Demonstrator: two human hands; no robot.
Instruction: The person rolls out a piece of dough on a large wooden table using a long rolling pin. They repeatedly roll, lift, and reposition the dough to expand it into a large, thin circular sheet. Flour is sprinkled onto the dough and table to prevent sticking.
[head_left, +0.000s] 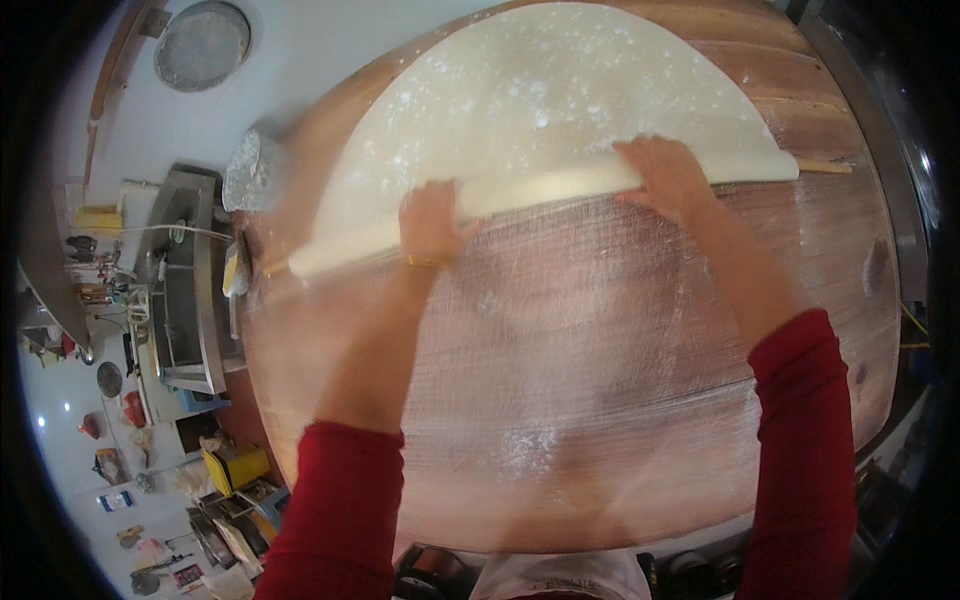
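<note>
A large, thin sheet of dough (540, 95), dusted with flour, spreads over the far half of the round wooden board. Its near edge is wrapped around a long rolling pin (825, 167), whose bare wooden end sticks out at the right; the left end is blurred. My left hand (430, 225) bends its fingers over the dough roll left of centre, thumb on the near side. Farther right, my right hand (665, 178) grips the same roll, fingers over its top and thumb nearer me. The roll slants, its right end farther away.
Streaks of flour mark the near part of the wooden board (600, 380). Left of it are a clear floured container (253, 170), a brush-like tool (235, 268) and a metal sink (180, 320). A yellow box (235, 468) sits lower left; a metal edge (880, 130) borders the right.
</note>
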